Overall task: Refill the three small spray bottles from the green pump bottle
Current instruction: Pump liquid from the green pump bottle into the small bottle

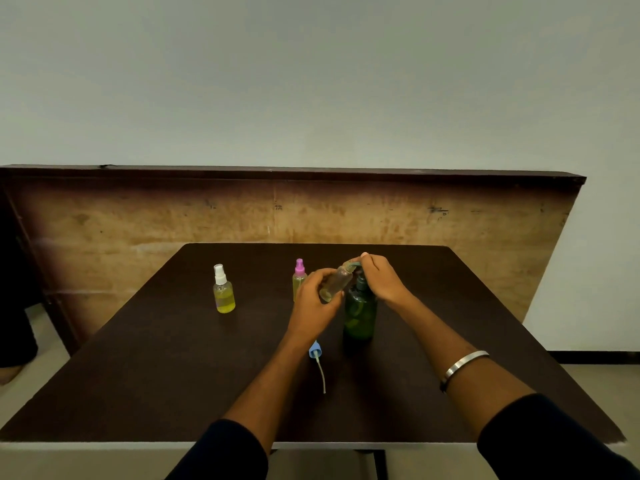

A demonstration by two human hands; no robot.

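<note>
A dark brown table (173, 375) is seen before a worn wooden panel (138, 216) and a pale wall (311, 81). Near the table's middle the green pump bottle (360, 315) stands upright. Just above and left of it, an uncapped clear spray bottle (335, 283) is held tilted by the left hand (313, 303), fingers curled round it, its mouth raised to the pump spout. The pump head is gripped by the right hand (382, 278), fingers bent over it. A blue spray cap (315, 351) with its tube lies near the green bottle's left. Farther left stand the pink-capped bottle (299, 276) and the white-capped bottle (223, 291).
</note>
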